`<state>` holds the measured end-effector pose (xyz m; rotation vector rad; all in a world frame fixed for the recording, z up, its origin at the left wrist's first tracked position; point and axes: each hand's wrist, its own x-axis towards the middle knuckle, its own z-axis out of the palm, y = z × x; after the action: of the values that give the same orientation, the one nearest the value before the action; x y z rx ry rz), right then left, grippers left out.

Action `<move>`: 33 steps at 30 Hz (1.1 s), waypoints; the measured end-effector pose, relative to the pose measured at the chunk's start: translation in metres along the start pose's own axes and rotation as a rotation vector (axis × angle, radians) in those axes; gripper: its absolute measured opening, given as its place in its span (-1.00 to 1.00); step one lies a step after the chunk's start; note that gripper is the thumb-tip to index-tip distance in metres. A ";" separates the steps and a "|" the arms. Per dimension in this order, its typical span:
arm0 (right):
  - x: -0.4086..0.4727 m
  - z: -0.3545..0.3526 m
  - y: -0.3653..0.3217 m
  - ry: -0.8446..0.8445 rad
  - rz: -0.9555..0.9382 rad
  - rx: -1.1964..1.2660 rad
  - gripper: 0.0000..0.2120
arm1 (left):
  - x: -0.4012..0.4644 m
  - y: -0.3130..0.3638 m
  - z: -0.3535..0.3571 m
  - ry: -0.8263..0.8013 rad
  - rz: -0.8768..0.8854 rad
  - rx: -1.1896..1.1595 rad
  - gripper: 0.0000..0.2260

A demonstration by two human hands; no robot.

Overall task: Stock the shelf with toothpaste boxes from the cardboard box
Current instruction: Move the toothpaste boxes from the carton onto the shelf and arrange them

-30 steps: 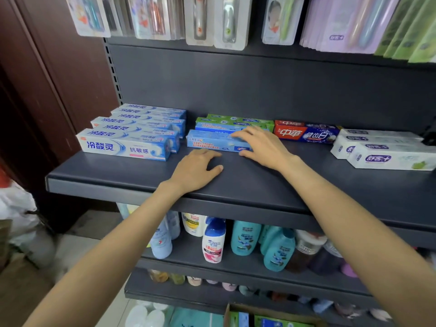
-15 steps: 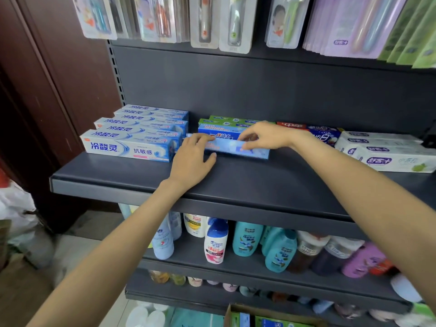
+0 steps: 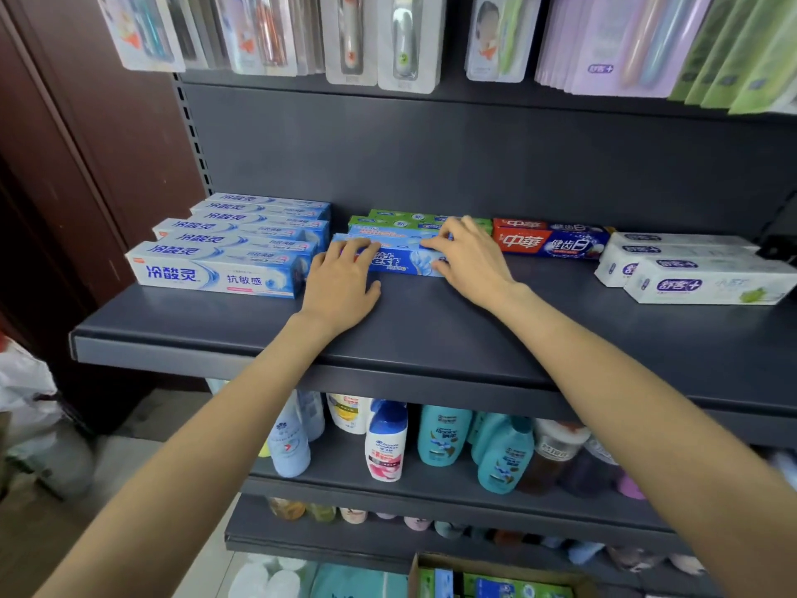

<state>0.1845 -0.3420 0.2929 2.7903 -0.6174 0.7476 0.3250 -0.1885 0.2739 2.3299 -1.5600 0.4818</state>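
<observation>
Squaring up a long light-blue cardboard toothpaste box [image 3: 399, 262] on the dark grey metal shelf [image 3: 431, 338], just in front of the stacked green and blue toothpaste boxes [image 3: 405, 224] of the same row. Left hand [image 3: 340, 282] lying flat and spread, fingertips resting on the box's left end, palm on the shelf. Right hand [image 3: 468, 256] curled over the right end, fingers on top and thumb at the front face, gripping lightly rather than pinching hard. Likely light, stiff along its length but easily dented at the thin panels and end flaps, with a glossy print that probably slides readily on the smooth painted metal; best taken at both ends or across the narrow sides, pushed rather than squeezed. To the left, a tidy block of white-and-blue toothpaste boxes [image 3: 224, 269], nearly touching the left hand; to the right, red-and-blue toothpaste boxes [image 3: 547, 243], then white boxes with purple print [image 3: 707, 282] near the shelf's right end. Plenty of bare shelf in front for more rows. Overhead, carded toothbrush packs [image 3: 375, 41] hanging from the dark back panel; underneath, a lower shelf of shampoo bottles [image 3: 444, 442]. At the bottom edge, the open brown cardboard box [image 3: 496, 567] with more green and blue packs inside, well below the working shelf.
</observation>
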 end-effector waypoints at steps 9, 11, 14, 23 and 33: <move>-0.147 -0.053 -0.043 0.284 0.042 0.338 -0.78 | -0.111 0.076 -0.035 0.488 0.324 -0.323 -0.80; -0.206 -0.054 -0.052 0.284 0.065 0.381 -0.80 | -0.147 0.097 -0.023 0.487 0.437 -0.477 -0.80; -0.290 -0.036 -0.055 0.163 0.084 0.351 -0.79 | -0.195 0.122 0.018 0.296 0.468 -0.632 -0.79; -0.474 0.068 -0.050 -0.647 0.538 0.570 -0.70 | -0.335 0.153 0.198 -0.780 -0.023 -0.219 -0.62; -0.490 0.198 -0.110 -0.870 1.095 0.832 -0.16 | -0.413 0.162 0.255 -0.901 -0.013 0.089 -0.29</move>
<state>-0.0663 -0.1306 -0.1356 3.2324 -2.6046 -0.3311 0.0560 -0.0133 -0.1245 2.7971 -1.8616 -0.6191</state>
